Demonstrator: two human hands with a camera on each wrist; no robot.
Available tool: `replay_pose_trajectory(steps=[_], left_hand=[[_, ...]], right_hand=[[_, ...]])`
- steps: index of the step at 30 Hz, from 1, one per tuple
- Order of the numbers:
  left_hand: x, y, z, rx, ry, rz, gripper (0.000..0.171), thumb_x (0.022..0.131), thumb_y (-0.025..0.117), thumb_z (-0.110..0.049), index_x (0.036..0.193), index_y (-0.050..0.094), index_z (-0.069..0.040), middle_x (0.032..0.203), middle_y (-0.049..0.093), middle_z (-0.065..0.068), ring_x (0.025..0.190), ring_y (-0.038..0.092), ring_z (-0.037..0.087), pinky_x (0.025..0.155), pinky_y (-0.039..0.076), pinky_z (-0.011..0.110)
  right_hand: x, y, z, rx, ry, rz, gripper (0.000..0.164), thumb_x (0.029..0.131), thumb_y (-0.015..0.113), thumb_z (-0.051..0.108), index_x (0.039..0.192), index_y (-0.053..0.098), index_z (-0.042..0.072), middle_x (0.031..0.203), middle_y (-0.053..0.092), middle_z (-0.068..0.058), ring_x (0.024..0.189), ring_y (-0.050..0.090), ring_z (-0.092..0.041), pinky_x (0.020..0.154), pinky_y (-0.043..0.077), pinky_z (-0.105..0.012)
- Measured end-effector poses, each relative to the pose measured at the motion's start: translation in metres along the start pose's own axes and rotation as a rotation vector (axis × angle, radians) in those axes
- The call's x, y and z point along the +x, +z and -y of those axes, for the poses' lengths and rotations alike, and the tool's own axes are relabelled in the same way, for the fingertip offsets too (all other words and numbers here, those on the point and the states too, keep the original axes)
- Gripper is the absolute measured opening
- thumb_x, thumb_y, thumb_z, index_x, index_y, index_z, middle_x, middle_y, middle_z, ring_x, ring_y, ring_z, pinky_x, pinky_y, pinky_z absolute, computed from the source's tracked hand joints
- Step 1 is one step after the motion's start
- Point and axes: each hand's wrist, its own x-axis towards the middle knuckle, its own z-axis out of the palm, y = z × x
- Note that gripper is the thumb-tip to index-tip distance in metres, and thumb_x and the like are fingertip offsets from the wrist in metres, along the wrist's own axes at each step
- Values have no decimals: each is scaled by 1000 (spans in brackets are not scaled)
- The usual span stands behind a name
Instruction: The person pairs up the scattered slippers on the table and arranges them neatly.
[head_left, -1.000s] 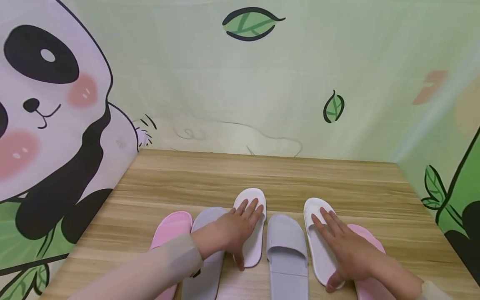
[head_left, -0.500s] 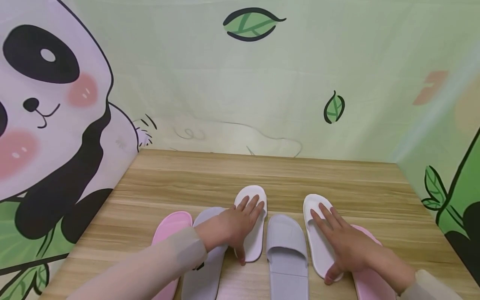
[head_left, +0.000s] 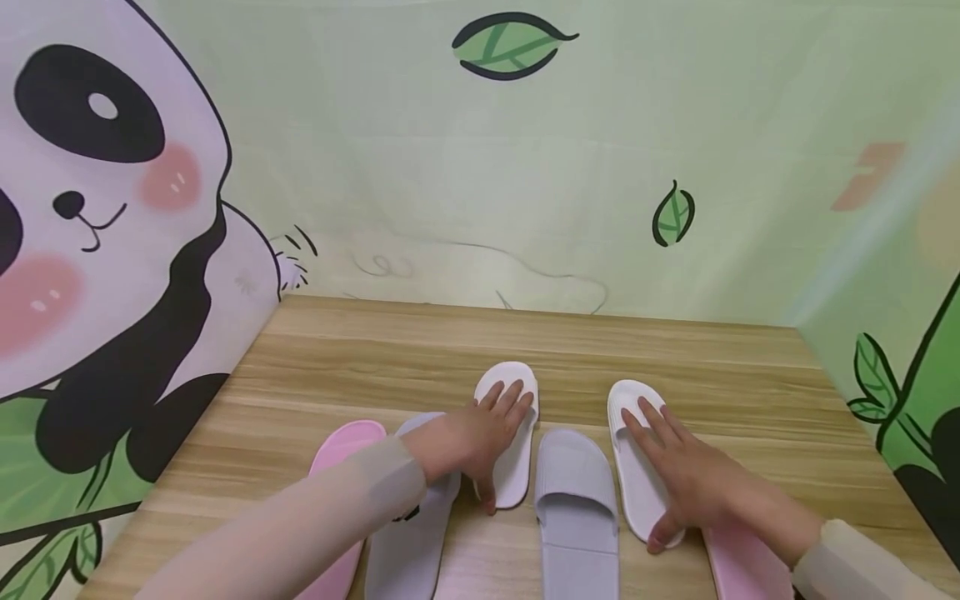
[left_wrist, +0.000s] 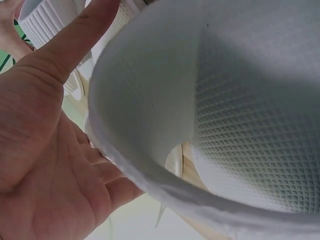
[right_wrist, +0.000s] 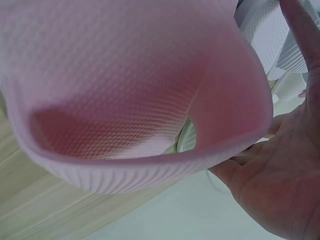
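Note:
My left hand lies with straight, spread fingers over the strap of a white slipper, thumb along its left edge. Over a second white slipper my right hand is spread the same way, thumb down by the heel. Both white slippers have toes pointing to the wall. Between them sits a grey slipper. Close up in the left wrist view, the opening of a grey slipper partly hides the left fingers. A pink slipper fills much of the right wrist view, beside the right palm.
Left of the left hand, another grey slipper and a pink slipper lie partly under the forearm. The wooden surface runs back to a green printed cloth wall. A panda is printed at the left.
Both white slippers have slid a little farther toward the back wall, with the hands moving along on them. The grey and pink slippers have stayed in place.

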Motion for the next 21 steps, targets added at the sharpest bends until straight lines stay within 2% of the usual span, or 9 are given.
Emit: replay_pose_trajectory(steps=[5,14,21], left_hand=[[5,-3,2,-5,1,1,157,56,97,-61,167,-1,-9,175,-3,16,162,7,38,124,36,50],[13,-9,6,-24,0,21,157,57,97,-60,167,-3,-9,175,-5,16,162,5,39,125,33,52],[22,-11,10,-14,-3,10,157,58,96,-61,167,-3,-8,175,-5,17,162,6,39,125,34,51]], right_hand=[[4,-2,-1,-1,-4,10,162,42,94,68,166,10,7,170,5,-32,150,17,-63,106,47,-68],[13,-8,-5,22,10,40,161,43,94,67,166,8,8,171,3,-31,151,14,-62,104,44,-73],[20,-10,-9,34,22,51,160,45,96,63,166,7,8,171,2,-30,152,13,-61,106,44,-70]])
